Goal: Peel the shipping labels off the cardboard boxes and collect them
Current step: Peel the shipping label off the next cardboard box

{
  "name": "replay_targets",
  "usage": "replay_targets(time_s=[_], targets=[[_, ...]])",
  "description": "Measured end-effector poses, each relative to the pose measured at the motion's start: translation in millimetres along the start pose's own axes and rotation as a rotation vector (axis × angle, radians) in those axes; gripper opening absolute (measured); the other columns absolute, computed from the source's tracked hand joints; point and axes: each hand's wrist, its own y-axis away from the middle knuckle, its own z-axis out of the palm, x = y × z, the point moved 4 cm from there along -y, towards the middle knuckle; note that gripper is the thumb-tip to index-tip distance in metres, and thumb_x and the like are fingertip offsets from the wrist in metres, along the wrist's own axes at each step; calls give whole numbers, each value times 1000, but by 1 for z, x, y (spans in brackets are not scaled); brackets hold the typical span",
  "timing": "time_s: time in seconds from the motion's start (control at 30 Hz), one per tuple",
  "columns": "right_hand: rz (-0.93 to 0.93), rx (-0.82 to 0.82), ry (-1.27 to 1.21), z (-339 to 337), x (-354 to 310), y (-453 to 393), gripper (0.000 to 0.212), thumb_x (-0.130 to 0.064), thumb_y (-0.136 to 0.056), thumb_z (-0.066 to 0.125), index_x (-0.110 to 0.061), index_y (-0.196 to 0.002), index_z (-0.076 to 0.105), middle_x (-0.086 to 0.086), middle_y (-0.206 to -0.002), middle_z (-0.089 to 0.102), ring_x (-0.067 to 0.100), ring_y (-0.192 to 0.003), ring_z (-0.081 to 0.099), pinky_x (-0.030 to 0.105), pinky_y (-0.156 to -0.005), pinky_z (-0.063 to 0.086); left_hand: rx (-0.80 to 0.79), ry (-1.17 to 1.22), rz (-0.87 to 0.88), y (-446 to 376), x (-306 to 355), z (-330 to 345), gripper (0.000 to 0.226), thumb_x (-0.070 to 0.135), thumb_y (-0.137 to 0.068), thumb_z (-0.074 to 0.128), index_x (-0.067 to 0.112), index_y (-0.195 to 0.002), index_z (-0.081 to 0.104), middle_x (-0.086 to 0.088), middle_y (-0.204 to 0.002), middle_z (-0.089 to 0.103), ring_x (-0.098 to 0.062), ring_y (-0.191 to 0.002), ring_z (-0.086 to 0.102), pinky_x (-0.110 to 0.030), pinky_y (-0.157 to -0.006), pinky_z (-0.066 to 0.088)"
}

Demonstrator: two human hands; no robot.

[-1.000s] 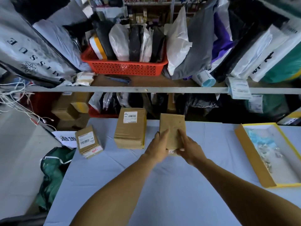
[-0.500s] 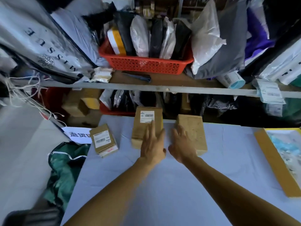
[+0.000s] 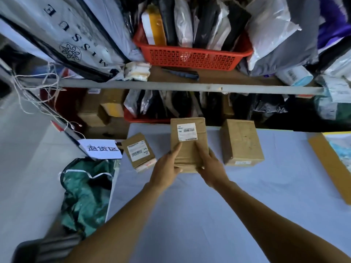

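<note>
Three cardboard boxes stand at the far edge of the table [image 3: 209, 215]. The middle box [image 3: 190, 154] carries a white shipping label [image 3: 187, 131] on its top. My left hand [image 3: 166, 170] grips its near left side and my right hand [image 3: 210, 166] grips its near right side, thumbs lying on top. A smaller box [image 3: 138, 151] with its own white label [image 3: 137, 150] sits to the left. The box on the right [image 3: 240, 142] shows no label on top.
A yellow-rimmed tray [image 3: 326, 164] lies at the table's right edge. Behind the table a metal shelf rail [image 3: 171, 87] carries a red basket [image 3: 191, 56] of parcels and many mailer bags. A green bag [image 3: 85, 196] and a paper sign [image 3: 100, 149] are on the left.
Both hands left the unlabelled box, now standing on the right, and closed around the labelled middle box. The camera view shifted left.
</note>
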Motion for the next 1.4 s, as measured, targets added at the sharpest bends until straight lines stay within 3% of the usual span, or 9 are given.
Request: replay_targets(time_s=[0.17, 0.47, 0.63, 0.73, 0.83, 0.93, 1.07, 1.23, 1.4], targets=[[47, 16, -51, 16, 0, 92, 98, -11, -86, 62, -49, -148, -4, -1, -160, 15, 33, -117, 56, 47, -87, 54, -30, -68, 33, 83, 10, 20, 102, 16, -83, 74, 44, -152, 6, -6, -145, 47, -26, -121, 56, -41, -97, 51], [52, 33, -182, 10, 67, 265, 101, -9, -84, 67, -52, -147, 2, -6, -154, 27, 24, -118, 56, 36, -84, 54, -106, -75, 45, 226, 61, 107, 104, 19, -83, 72, 58, -146, -1, 3, -146, 43, -22, -120, 55, -41, -93, 52], [60, -48, -216, 20, 101, 343, 97, -5, -82, 65, -46, -150, 8, -4, -153, 29, 24, -121, 52, 35, -87, 52, -94, -66, -3, 304, 76, 156, 97, 19, -82, 72, 50, -150, 11, 3, -146, 45, -23, -119, 56, -36, -95, 50], [68, -92, -210, 29, 107, 373, 97, -6, -81, 64, -44, -150, 8, -2, -154, 27, 27, -122, 50, 37, -88, 51, -110, -119, -30, 332, 78, 171, 95, 21, -84, 71, 47, -151, 10, -2, -144, 46, -27, -116, 57, -35, -94, 50], [55, -124, -221, 30, 105, 383, 94, -16, -73, 56, -46, -149, 9, -2, -156, 19, 29, -127, 42, 43, -94, 49, -140, -100, -53, 344, 78, 172, 92, 22, -85, 67, 47, -151, 7, -2, -144, 41, -27, -118, 55, -36, -94, 51], [153, -95, -202, 21, 100, 376, 71, -28, -76, 49, -42, -142, 28, 3, -159, 11, 32, -134, 35, 47, -99, 46, -222, -29, -54, 342, 82, 165, 84, 32, -85, 62, 42, -152, 13, 0, -153, 22, -24, -132, 42, -37, -105, 45], [186, 112, -156, -4, 88, 334, 34, -21, -91, 53, -19, -125, 53, 11, -154, 27, 27, -136, 39, 40, -96, 48, -85, 36, -62, 315, 97, 152, 62, 34, -92, 59, 26, -147, 32, -4, -158, 15, -24, -140, 34, -33, -109, 36], [148, 140, -84, -6, 87, 292, 37, -21, -88, 62, -19, -124, 55, 7, -150, 31, 36, -105, 61, 40, -85, 53, -26, -15, -62, 299, 99, 166, 63, 33, -91, 65, 25, -147, 38, -7, -161, 13, -25, -143, 32, -37, -112, 37], [133, 154, -95, -1, 93, 287, 34, -21, -87, 63, -24, -120, 58, 2, -149, 32, 33, -104, 61, 40, -85, 54, 77, -35, -47, 310, 96, 173, 50, 35, -93, 62, 23, -140, 49, -6, -160, 25, -23, -135, 45, -37, -105, 46]])
